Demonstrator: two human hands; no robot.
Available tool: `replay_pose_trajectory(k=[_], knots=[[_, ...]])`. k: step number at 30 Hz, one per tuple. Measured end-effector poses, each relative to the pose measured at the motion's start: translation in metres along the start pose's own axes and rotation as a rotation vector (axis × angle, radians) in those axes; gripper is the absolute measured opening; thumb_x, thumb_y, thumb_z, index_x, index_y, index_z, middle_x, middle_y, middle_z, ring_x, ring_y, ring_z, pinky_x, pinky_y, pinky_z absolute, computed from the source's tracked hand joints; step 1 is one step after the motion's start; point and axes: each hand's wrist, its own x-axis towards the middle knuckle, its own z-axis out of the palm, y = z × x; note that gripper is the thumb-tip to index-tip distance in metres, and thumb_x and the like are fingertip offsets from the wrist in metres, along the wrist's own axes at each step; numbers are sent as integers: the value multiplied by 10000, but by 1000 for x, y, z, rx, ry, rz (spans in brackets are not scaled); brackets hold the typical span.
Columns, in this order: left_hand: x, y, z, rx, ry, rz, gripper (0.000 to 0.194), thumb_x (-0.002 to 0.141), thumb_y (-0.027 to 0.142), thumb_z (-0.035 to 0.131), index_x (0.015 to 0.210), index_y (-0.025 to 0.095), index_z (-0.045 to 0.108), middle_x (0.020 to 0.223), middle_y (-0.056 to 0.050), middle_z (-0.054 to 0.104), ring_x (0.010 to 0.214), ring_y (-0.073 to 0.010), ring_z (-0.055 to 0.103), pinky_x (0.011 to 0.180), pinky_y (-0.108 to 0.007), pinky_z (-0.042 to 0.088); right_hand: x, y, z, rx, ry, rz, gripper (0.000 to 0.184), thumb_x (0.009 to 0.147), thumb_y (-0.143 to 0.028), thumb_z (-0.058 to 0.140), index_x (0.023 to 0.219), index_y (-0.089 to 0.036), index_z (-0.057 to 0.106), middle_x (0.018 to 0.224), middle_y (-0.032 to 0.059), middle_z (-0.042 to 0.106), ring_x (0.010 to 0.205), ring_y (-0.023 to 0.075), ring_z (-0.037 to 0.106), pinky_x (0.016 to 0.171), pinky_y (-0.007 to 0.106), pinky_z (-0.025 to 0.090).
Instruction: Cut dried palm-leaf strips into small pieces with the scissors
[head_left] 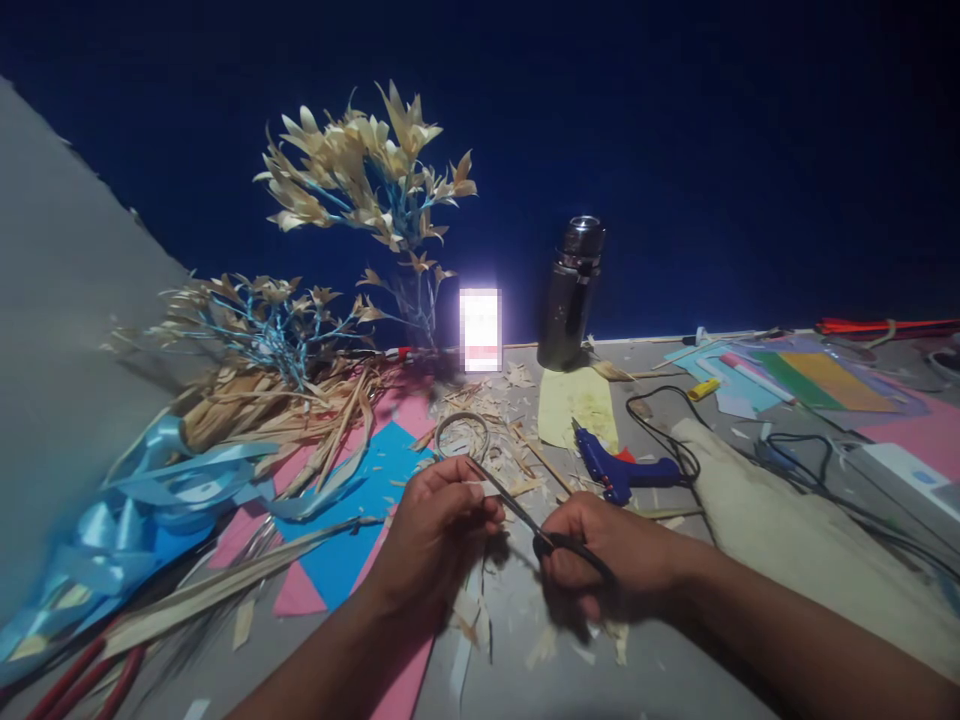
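My right hand [611, 545] grips black-handled scissors [517, 508], fingers through the loops and the blades pointing away to the upper left. Close to the blade tips, my left hand [431, 530] is closed in a pinch on a small pale strip [478, 485]; most of the strip is hidden by the fingers. Just beyond the left fingers lies a thin round ring [487, 430] among scraps. A blue glue gun [626, 470] rests beyond my right hand, partly over a yellow sheet [555, 405].
Dried-husk flowers [360, 170] on blue stems stand at the back left, above husk strips [240, 405] and light-blue ribbon [112, 525]. A dark flask [566, 310] stands at the back. Cables [802, 450], coloured sheets [817, 380] and a pale cloth-like piece [795, 540] lie right.
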Motion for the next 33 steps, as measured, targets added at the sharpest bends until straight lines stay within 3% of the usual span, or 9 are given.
replay_pose_trajectory(k=[8,14,25,33], knots=[[0,0,-1,-3,-8,12,45,679,106,664,706,134,641,577,-18,625,529,-110,575,553,-209,438,-1,-5,-1,-63,-11,-4,607,726,-713,713,589,-140,568,514,1,570,418,61,450,382,171,288],[0,0,1,-16,-27,16,38,669,102,653,674,137,641,553,-15,617,512,-118,569,540,-223,450,-1,-2,-5,-92,-20,8,510,775,-597,736,618,-129,606,536,-3,596,422,55,464,382,157,295],[-1,10,0,-38,38,-2,148,708,171,750,703,164,603,564,-3,626,533,-112,570,566,-219,440,-1,0,-2,39,55,-13,552,681,-621,789,560,-156,516,500,-9,561,429,76,519,385,160,344],[0,12,0,-48,39,10,243,708,208,779,675,180,539,522,19,574,520,-112,537,528,-217,401,-3,-5,-2,-14,55,75,393,721,-439,769,559,-137,575,494,-12,575,424,69,510,378,152,335]])
